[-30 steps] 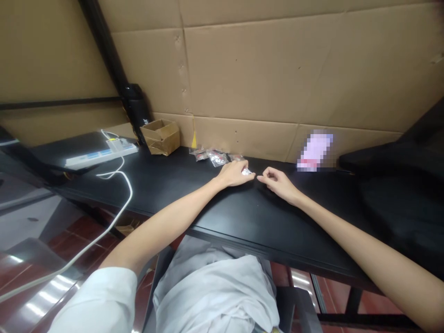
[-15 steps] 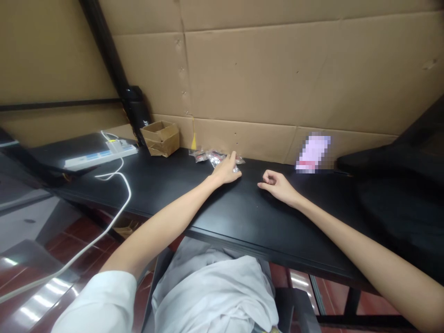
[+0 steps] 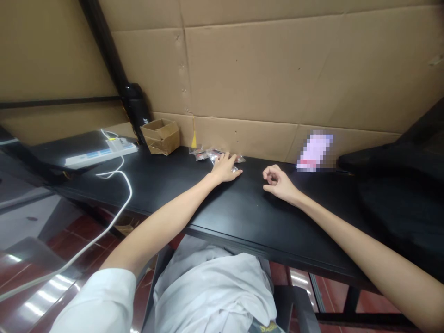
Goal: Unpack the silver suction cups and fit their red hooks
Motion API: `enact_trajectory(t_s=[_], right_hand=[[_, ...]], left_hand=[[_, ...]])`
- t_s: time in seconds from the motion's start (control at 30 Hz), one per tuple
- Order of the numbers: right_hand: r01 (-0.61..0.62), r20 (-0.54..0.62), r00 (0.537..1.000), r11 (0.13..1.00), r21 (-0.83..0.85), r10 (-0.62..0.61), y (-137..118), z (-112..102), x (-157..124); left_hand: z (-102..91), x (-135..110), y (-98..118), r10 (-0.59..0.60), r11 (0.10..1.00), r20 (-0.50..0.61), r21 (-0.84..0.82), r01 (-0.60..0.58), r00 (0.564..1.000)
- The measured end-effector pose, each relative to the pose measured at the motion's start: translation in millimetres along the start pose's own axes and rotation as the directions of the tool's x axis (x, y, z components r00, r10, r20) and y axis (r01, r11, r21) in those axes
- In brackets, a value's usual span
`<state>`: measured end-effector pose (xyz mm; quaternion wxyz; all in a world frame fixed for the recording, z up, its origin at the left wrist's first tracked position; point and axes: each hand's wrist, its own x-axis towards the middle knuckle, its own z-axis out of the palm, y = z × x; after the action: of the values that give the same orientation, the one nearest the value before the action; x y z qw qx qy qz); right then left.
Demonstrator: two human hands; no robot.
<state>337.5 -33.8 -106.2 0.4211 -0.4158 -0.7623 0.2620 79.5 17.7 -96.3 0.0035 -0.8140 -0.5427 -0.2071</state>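
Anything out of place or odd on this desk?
Nothing spilled or broken. The small box sits askew with flaps open, and the white cable droops off the table edge. The left hand rests on loose packets.

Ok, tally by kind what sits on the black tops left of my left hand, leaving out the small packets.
Cardboard box: 1
Power strip: 1
Black bottle: 1
Total: 3

Table: black table (image 3: 215,210).
Packets: small clear packets (image 3: 207,154), touched by the fingers (image 3: 227,159) of the left hand (image 3: 224,171).
Box: open cardboard box (image 3: 161,135), well left of those fingers.
Power strip: white power strip (image 3: 100,156), farther left.
Bag: black bag (image 3: 391,185), well right of the right hand (image 3: 279,182).
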Motion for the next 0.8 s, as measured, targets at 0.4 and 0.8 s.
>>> enact_trajectory(t_s=[0.4,0.8], right_hand=[[0.024,0.030,0.999,0.998,-0.060,-0.022,7.0,2.2,0.3],[0.040,0.036,0.999,0.994,-0.105,-0.036,6.5,2.9,-0.5]], left_hand=[[5.2,5.5,-16.1,-0.136,0.989,0.130,0.068,0.128,0.982],[-2.3,9.7,-12.1,-0.247,0.966,0.181,0.120,0.228,0.952]])
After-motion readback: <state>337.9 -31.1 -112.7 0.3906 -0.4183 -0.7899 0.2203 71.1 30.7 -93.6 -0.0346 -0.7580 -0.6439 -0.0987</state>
